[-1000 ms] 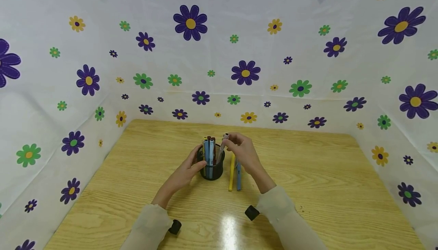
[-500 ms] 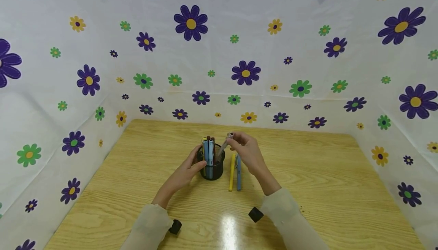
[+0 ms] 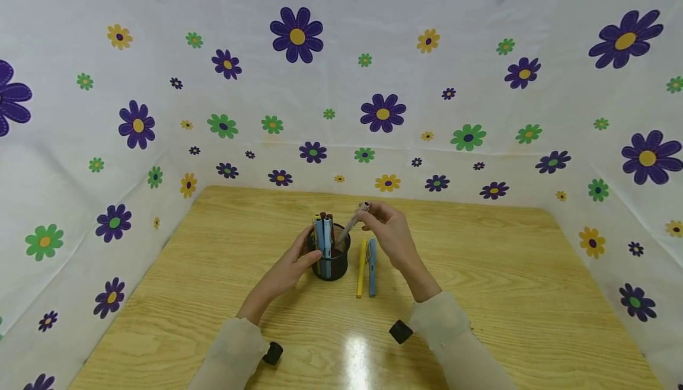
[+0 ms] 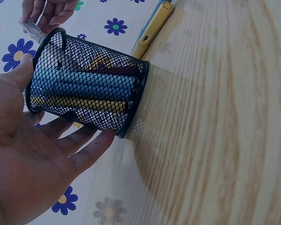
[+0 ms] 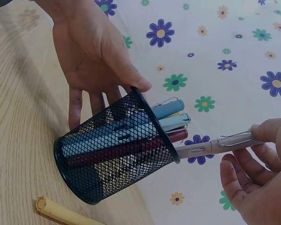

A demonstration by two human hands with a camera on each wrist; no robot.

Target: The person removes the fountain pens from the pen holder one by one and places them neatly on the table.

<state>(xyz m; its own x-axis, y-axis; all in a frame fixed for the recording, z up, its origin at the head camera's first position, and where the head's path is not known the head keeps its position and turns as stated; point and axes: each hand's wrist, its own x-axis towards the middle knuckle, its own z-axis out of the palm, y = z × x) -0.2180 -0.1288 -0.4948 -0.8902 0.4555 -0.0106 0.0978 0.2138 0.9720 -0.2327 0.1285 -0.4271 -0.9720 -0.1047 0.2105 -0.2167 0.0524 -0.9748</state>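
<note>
My left hand (image 3: 288, 267) holds a black mesh pen holder (image 5: 107, 164) at its side, thumb at the rim and fingers around the wall. Upright inside stand several pens, among them a light blue pen (image 5: 177, 122), a darker blue pen (image 5: 170, 108) and a dark red pen (image 5: 179, 136). My right hand (image 3: 393, 237) pinches a pale greyish-pink pen (image 5: 203, 149) by its clip end, between thumb and fingers. That pen leans to the right over the rim, its lower end inside the holder.
On the wooden table (image 3: 240, 212), just right of the holder, a yellow pen (image 3: 361, 274) and a blue pen (image 3: 372, 274) lie side by side. A white cloth with printed flowers (image 3: 341, 82) stands behind the table and along both sides.
My right hand has moved slightly right and up, so the greyish-pink pen tilts further and more of it shows above the rim. The left hand and the holder have stayed in place.
</note>
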